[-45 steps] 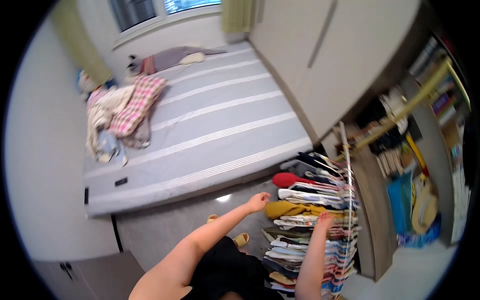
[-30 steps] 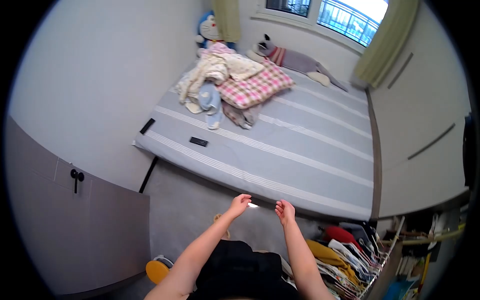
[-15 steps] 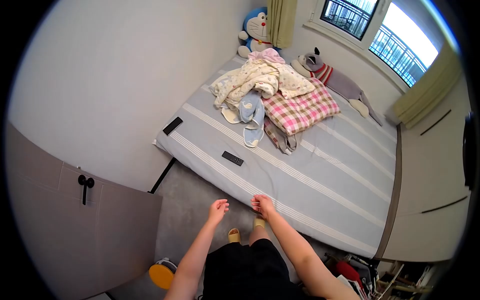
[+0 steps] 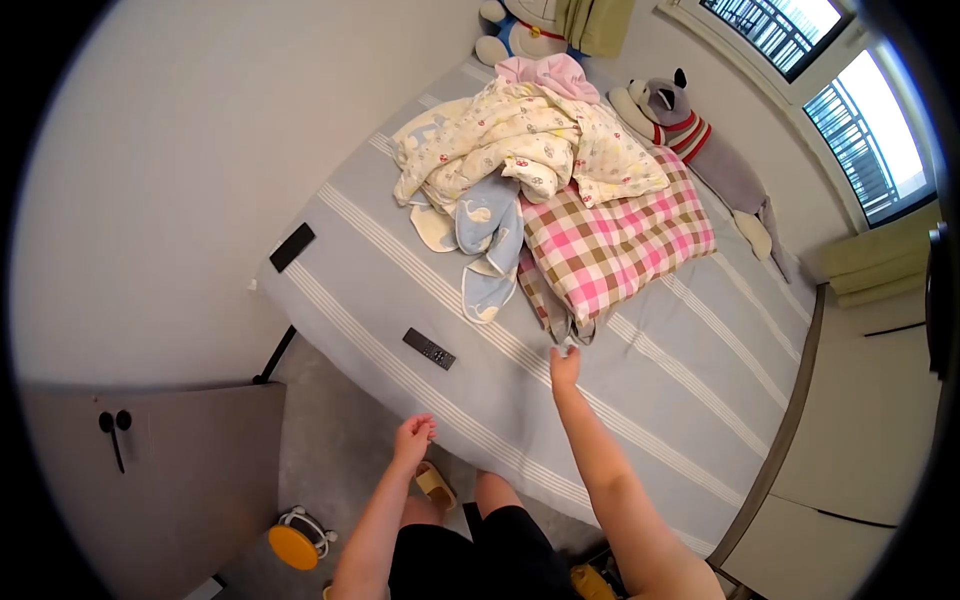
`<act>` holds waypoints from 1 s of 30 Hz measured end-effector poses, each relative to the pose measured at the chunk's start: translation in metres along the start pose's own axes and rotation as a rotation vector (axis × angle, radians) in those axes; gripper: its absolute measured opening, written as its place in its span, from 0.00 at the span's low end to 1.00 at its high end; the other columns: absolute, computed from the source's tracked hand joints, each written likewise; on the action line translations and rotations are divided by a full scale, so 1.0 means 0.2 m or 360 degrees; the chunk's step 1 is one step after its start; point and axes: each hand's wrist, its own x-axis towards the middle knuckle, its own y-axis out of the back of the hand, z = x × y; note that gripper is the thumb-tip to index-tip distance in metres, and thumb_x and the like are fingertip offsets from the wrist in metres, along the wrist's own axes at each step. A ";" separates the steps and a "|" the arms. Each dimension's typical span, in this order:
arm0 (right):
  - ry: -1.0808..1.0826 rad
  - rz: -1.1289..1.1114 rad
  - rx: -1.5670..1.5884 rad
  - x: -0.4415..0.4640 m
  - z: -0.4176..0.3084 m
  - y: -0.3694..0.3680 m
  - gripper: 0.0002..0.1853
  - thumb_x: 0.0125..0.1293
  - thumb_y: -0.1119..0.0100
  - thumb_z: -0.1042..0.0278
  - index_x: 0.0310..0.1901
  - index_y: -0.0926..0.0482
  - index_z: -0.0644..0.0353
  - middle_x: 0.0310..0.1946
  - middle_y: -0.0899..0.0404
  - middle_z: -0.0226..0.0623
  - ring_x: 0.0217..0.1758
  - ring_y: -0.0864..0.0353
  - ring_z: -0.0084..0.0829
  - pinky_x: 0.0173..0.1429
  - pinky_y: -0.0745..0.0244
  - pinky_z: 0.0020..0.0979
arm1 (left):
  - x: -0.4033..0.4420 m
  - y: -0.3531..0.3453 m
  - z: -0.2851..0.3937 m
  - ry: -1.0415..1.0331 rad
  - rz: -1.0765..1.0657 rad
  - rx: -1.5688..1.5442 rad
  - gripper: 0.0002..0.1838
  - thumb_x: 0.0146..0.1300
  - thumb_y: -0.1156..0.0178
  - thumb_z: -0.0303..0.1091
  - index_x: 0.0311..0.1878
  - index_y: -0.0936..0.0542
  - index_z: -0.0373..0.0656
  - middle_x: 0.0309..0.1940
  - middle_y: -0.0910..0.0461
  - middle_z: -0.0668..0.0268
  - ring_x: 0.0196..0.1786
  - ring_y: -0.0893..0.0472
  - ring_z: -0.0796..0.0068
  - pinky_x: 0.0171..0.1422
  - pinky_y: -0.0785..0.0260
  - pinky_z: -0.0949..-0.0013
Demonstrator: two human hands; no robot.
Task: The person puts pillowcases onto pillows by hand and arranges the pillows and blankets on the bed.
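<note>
My right hand [image 4: 565, 366] reaches over the bed to the lower corner of the grey and plaid cloth [image 4: 545, 300] under the pink checked pillow [image 4: 620, 240]; its fingertips meet the cloth edge, and whether they grip it is unclear. My left hand [image 4: 415, 438] hangs by the bed's front edge, fingers curled, with nothing visible in it. Left of the pillow lie a cream patterned blanket [image 4: 500, 135], a blue whale-print cloth [image 4: 490, 225] and a pink cloth [image 4: 550, 75]. A black remote [image 4: 429, 348] rests on the striped bed [image 4: 640, 400] nearer to me.
A flat black object [image 4: 292, 248] lies at the bed's left corner. Plush toys [image 4: 690, 130] line the far side beneath the window. A grey cabinet [image 4: 160, 470] stands at the left, near a round orange-topped item [image 4: 293, 547] on the floor. Wardrobe doors [image 4: 850, 430] flank the right.
The view has turned from the clothes rack to the bed and come closer to it. My right hand has stretched forward to the cloth by the pillow; my left hand stays low, near the bed edge.
</note>
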 end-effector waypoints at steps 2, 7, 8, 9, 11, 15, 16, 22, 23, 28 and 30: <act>0.0005 0.0185 -0.0069 0.16 0.02 0.00 0.33 0.53 0.36 0.55 0.55 0.32 0.70 0.51 0.28 0.58 0.53 0.27 0.54 0.58 0.33 0.40 | 0.12 -0.07 0.00 0.0034 -0.0018 -0.0032 0.12 0.66 0.51 0.28 0.50 0.24 0.41 0.41 0.19 0.67 0.37 0.22 0.79 0.39 0.32 0.77; -0.0068 0.0510 0.0001 0.42 0.07 -0.04 0.29 0.54 0.37 0.56 0.52 0.29 0.71 0.48 0.25 0.58 0.49 0.23 0.49 0.52 0.29 0.40 | 0.29 -0.20 -0.03 0.0130 -0.0074 -0.0093 0.12 0.66 0.51 0.30 0.50 0.25 0.42 0.42 0.20 0.67 0.39 0.22 0.80 0.41 0.32 0.77; -0.0063 0.0341 0.0032 0.41 0.08 -0.05 0.27 0.54 0.37 0.57 0.49 0.27 0.71 0.44 0.23 0.56 0.45 0.21 0.49 0.48 0.29 0.39 | 0.31 -0.20 -0.04 0.0156 -0.0093 -0.0086 0.12 0.67 0.51 0.30 0.50 0.25 0.43 0.43 0.20 0.68 0.41 0.22 0.80 0.41 0.31 0.78; -0.0055 0.0175 0.0066 0.39 0.05 0.00 0.24 0.55 0.38 0.59 0.47 0.25 0.71 0.39 0.21 0.55 0.42 0.20 0.48 0.44 0.28 0.39 | 0.32 -0.21 -0.04 0.0153 -0.0101 -0.0105 0.12 0.67 0.51 0.30 0.50 0.25 0.43 0.42 0.20 0.68 0.40 0.22 0.80 0.41 0.32 0.78; 0.0082 -0.0011 -0.0128 0.27 0.05 -0.06 0.14 0.55 0.39 0.63 0.31 0.22 0.69 0.19 0.22 0.49 0.25 0.21 0.48 0.30 0.31 0.39 | 0.33 -0.20 -0.03 0.0160 -0.0114 -0.0134 0.11 0.66 0.50 0.30 0.50 0.24 0.42 0.41 0.19 0.68 0.40 0.22 0.81 0.40 0.32 0.78; 0.0341 -0.0380 0.0123 -0.38 -0.22 -0.10 0.13 0.54 0.40 0.66 0.22 0.30 0.66 0.14 0.30 0.47 0.16 0.32 0.40 0.23 0.38 0.40 | 0.33 -0.30 0.13 0.0269 -0.0084 -0.0390 0.15 0.64 0.44 0.35 0.52 0.25 0.41 0.41 0.20 0.64 0.41 0.21 0.76 0.42 0.30 0.76; 0.0371 -0.0557 0.0144 -0.53 -0.31 -0.06 0.12 0.54 0.40 0.66 0.24 0.28 0.66 0.16 0.28 0.49 0.18 0.29 0.40 0.24 0.36 0.39 | 0.33 -0.34 0.25 0.0383 -0.0053 -0.0568 0.17 0.62 0.42 0.37 0.53 0.26 0.41 0.42 0.21 0.63 0.42 0.21 0.74 0.43 0.30 0.75; 0.0004 -0.1510 0.0658 -0.99 -0.63 0.02 0.11 0.56 0.39 0.66 0.37 0.21 0.63 0.24 0.20 0.41 0.28 0.20 0.39 0.35 0.27 0.33 | 0.51 -0.12 0.31 0.0513 -0.0255 -0.0627 0.27 0.52 0.37 0.27 0.56 0.31 0.33 0.49 0.25 0.60 0.49 0.24 0.68 0.50 0.29 0.65; 0.0090 -0.1650 0.0578 -0.91 -0.69 0.08 0.13 0.57 0.38 0.65 0.42 0.21 0.60 0.32 0.19 0.37 0.39 0.20 0.38 0.46 0.27 0.33 | 0.47 -0.09 0.41 0.0413 -0.0133 -0.0677 0.27 0.51 0.38 0.26 0.56 0.30 0.33 0.49 0.25 0.60 0.50 0.24 0.68 0.50 0.29 0.65; 0.0612 -0.0029 -0.0188 -0.21 -0.74 0.15 0.32 0.55 0.35 0.61 0.59 0.34 0.66 0.58 0.33 0.53 0.62 0.36 0.51 0.65 0.42 0.44 | 0.64 0.39 0.43 -0.0131 0.0653 -0.0756 0.21 0.56 0.46 0.31 0.53 0.27 0.33 0.46 0.23 0.59 0.47 0.22 0.66 0.52 0.30 0.65; 0.0727 0.0163 -0.0869 0.11 -0.74 0.24 0.43 0.49 0.31 0.57 0.64 0.41 0.65 0.63 0.39 0.54 0.67 0.42 0.51 0.68 0.45 0.44 | 0.51 0.48 0.67 -0.0298 0.0894 -0.1150 0.18 0.57 0.46 0.34 0.49 0.25 0.35 0.44 0.23 0.59 0.45 0.22 0.65 0.48 0.28 0.63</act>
